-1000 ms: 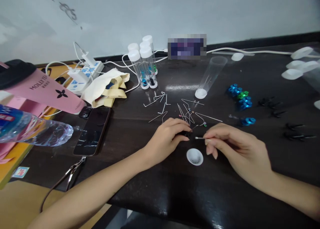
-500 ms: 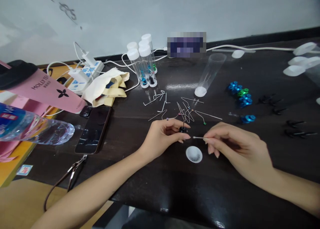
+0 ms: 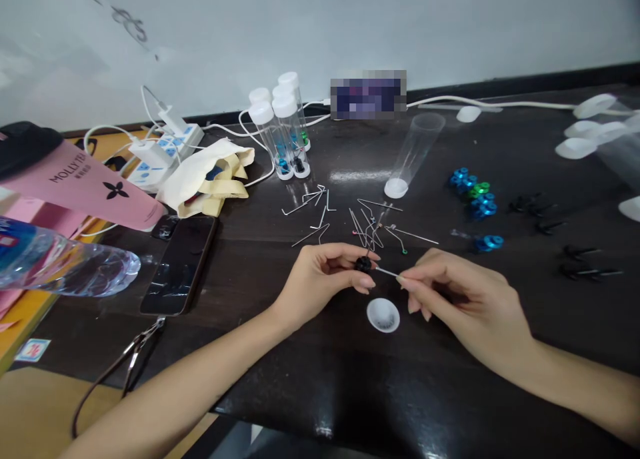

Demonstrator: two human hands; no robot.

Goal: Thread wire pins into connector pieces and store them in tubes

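Note:
My left hand (image 3: 320,280) pinches a small black round part (image 3: 363,265) between thumb and fingers. A thin wire stands up from that part. Between thumb and forefinger, my right hand (image 3: 460,299) grips a thin metal rod (image 3: 387,271), its far end meeting the right side of the black part. Whether the tip sits inside it, I cannot tell. Just below both hands lies a small white dish (image 3: 383,315) with tiny dark bits in it. Beyond my fingers lie several bent wires (image 3: 370,229), some with small coloured beads, and several L-shaped metal keys (image 3: 317,202).
Capped clear tubes (image 3: 285,129) stand at the back, near an open tube (image 3: 417,149). Blue and green metal pieces (image 3: 480,199) and black pieces (image 3: 580,262) lie right. At left are a phone (image 3: 180,265), a bottle (image 3: 90,265), a pink cup (image 3: 100,182) and a power strip (image 3: 180,145).
My right hand has moved left with the metal rod, closing the gap to the black part. The whole view has shifted slightly.

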